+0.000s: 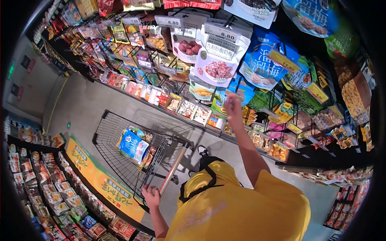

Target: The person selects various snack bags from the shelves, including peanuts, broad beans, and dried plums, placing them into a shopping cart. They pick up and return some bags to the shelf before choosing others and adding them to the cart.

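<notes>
My right hand (233, 107) is raised to the snack rack, fingers bent and drawn together at a small price tag (234, 95). Just behind it hangs a green-and-blue snack bag (218, 105); I cannot tell what the fingers hold. Above the hand hang a white bag of dried plums (219, 66) and a blue plum bag (263, 64). Low on the left, my left hand (150, 196) is curled at the end of the handle (173, 168) of a black wire shopping cart (108, 140). Inside the cart lie a blue plum bag (134, 144) and other packets.
The long snack rack (100, 82) runs across the top, with metal hooks and price tags jutting out. Another packet shelf (52, 193), edged by a yellow-orange banner (100, 176), stands at lower left. Grey aisle floor (82, 104) lies between them. More packets (348, 205) stand at lower right.
</notes>
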The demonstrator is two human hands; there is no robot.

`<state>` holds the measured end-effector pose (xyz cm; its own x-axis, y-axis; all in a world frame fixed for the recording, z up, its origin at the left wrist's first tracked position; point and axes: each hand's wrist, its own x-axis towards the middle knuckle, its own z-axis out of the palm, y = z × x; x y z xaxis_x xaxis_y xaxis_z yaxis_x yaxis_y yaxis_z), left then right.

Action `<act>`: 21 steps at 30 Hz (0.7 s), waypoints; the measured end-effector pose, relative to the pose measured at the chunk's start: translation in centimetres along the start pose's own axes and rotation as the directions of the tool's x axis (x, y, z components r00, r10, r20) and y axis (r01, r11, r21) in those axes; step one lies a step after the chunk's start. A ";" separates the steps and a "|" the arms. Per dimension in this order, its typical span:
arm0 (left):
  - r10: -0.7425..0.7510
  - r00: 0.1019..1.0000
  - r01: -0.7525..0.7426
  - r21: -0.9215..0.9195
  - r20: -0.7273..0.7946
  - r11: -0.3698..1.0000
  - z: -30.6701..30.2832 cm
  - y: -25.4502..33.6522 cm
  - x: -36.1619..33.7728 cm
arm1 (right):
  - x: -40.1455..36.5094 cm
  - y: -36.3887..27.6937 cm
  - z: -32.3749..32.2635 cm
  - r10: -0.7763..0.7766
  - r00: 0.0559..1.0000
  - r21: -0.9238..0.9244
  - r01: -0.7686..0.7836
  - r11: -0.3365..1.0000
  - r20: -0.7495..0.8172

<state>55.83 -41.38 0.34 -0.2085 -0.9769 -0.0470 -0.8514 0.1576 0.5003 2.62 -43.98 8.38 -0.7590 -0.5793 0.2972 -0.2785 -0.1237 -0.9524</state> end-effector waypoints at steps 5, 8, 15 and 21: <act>-0.068 0.998 0.068 -0.046 0.004 0.997 0.1 0.7 0.0 | 8.9 -2.6 1.5 -0.128 0.968 -0.086 0.112 0.990 -0.214; -0.124 0.991 0.121 -0.061 -0.043 0.991 0.8 -0.1 0.0 | 9.2 -6.6 1.5 0.327 0.945 -0.073 -0.326 0.942 -0.006; -0.374 0.893 0.109 -0.686 -0.251 0.720 3.1 5.2 3.4 | 9.4 -4.0 2.4 0.072 0.992 0.250 -0.097 0.963 0.108; -0.176 0.983 0.032 -0.887 -0.056 0.461 0.8 20.9 12.6 | 7.1 -7.0 0.8 0.124 0.919 0.352 -0.264 0.898 0.373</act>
<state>35.02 -50.27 9.53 -0.0282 -0.9959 -0.0860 0.0272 -0.0867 0.9959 -0.35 -47.90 17.07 -0.5128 -0.8487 0.1297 0.1578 -0.2417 -0.9574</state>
